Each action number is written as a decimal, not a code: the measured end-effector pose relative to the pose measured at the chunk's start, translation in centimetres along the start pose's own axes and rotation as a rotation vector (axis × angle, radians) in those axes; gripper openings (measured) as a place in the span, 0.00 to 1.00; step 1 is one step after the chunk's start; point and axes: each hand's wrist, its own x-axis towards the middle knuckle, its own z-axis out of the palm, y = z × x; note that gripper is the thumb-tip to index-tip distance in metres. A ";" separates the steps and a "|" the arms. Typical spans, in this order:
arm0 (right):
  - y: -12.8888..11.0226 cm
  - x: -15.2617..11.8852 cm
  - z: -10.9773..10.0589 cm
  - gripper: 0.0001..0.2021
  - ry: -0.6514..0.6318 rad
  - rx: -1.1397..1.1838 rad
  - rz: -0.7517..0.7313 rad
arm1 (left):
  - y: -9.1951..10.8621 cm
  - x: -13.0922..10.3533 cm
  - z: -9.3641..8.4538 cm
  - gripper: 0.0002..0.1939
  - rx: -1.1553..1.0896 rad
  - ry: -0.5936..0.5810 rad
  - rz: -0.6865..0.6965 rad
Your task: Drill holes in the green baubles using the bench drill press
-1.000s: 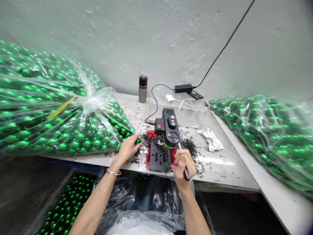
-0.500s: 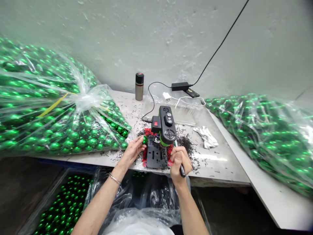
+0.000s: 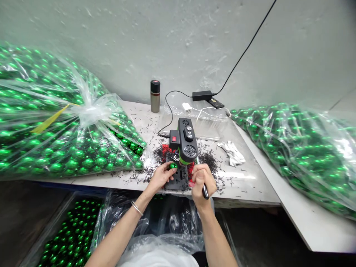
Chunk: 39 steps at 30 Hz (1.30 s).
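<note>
The left hand (image 3: 161, 177) pinches a green ball (image 3: 173, 166) in a narrow grip, just below the frame's centre. To its right, the right hand's (image 3: 203, 180) grip curls around a black handle (image 3: 205, 192). Above stands a black machine (image 3: 187, 140) on the bench (image 3: 256, 191); a bag of balls (image 3: 69, 152) fills the left.

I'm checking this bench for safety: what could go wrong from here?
The shiny green round ball might slip from the left hand's grip, its surface looking smooth.

That grip is close to the black boxy machine, while the right hand's grip holds a black-ended handle; moving it now might nip the left.

Loose black slivers scattered around could lodge underneath the ball.
</note>
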 end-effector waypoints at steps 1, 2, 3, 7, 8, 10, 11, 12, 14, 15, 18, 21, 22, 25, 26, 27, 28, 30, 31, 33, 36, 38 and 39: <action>-0.1 0.2 0.0 0.17 0.002 0.002 -0.008 | -0.1 -0.2 0.1 0.26 0.129 -0.008 0.041; -0.2 0.5 -0.1 0.17 0.003 0.003 -0.013 | -0.2 -0.3 0.2 0.26 0.241 -0.013 0.087; -0.3 0.8 -0.2 0.17 0.004 0.004 -0.015 | -0.2 -0.5 0.3 0.26 0.331 -0.012 0.138; -0.7 1.6 -0.3 0.16 -0.014 0.009 -0.013 | -0.2 -0.8 0.1 0.21 0.529 0.018 0.359; -0.7 1.7 -0.4 0.16 -0.016 0.009 -0.012 | -0.3 -0.9 0.0 0.20 0.560 0.018 0.407; -0.7 1.7 -0.3 0.16 -0.011 0.006 -0.012 | -0.7 -1.0 -0.1 0.18 0.617 0.005 0.473; -0.7 1.6 -0.3 0.16 -0.007 0.002 -0.011 | -0.9 -1.1 -0.2 0.18 0.645 0.001 0.494; -0.6 1.5 -0.3 0.16 -0.003 -0.003 -0.011 | -1.1 -1.1 -0.2 0.18 0.672 0.001 0.510; -0.6 1.4 -0.3 0.16 0.001 -0.010 -0.011 | -1.4 -1.2 -0.1 0.18 0.722 0.010 0.532; -0.7 1.4 -0.3 0.16 0.002 -0.012 -0.011 | -1.5 -1.3 0.0 0.18 0.744 0.017 0.541; -0.8 1.4 -0.3 0.16 0.000 -0.015 -0.012 | -1.7 -1.1 0.3 0.18 0.777 0.054 0.582; -0.8 1.0 -0.4 0.16 -0.004 -0.027 -0.001 | -2.1 -0.7 0.2 0.18 0.797 0.082 0.647; -0.6 0.7 -0.3 0.16 -0.006 -0.031 0.000 | -2.2 -0.6 0.1 0.18 0.801 0.084 0.666; 0.7 -0.6 -0.1 0.16 -0.001 -0.034 -0.038 | -2.6 -0.3 -0.2 0.18 0.785 0.079 0.696; 1.3 -1.2 0.0 0.16 0.005 -0.034 -0.070 | -2.7 -0.3 -0.3 0.17 0.772 0.078 0.698; 1.9 -1.8 0.2 0.16 0.012 -0.034 -0.102 | -2.8 -0.3 -0.3 0.17 0.764 0.078 0.699; 2.4 -2.3 0.3 0.16 0.021 -0.036 -0.129 | -2.8 -0.3 -0.3 0.18 0.764 0.079 0.699; 3.4 -3.3 0.8 0.16 0.046 -0.043 -0.154 | -2.8 -0.3 -0.3 0.18 0.782 0.084 0.703; 3.7 -3.6 1.0 0.17 0.064 -0.047 -0.151 | -2.8 -0.3 -0.3 0.18 0.795 0.087 0.708; 4.1 -4.1 1.4 0.17 0.100 -0.051 -0.141 | -2.8 -0.3 -0.2 0.18 0.816 0.092 0.716; 4.5 -4.5 1.7 0.17 0.132 -0.042 -0.151 | -2.9 -0.4 -0.1 0.18 0.827 0.102 0.715; 4.8 -4.7 1.6 0.16 0.119 -0.053 -0.156 | -2.9 -0.4 -0.1 0.17 0.822 0.112 0.715; 5.0 -4.9 1.5 0.16 0.088 -0.073 -0.162 | -3.0 -0.5 0.0 0.17 0.817 0.115 0.718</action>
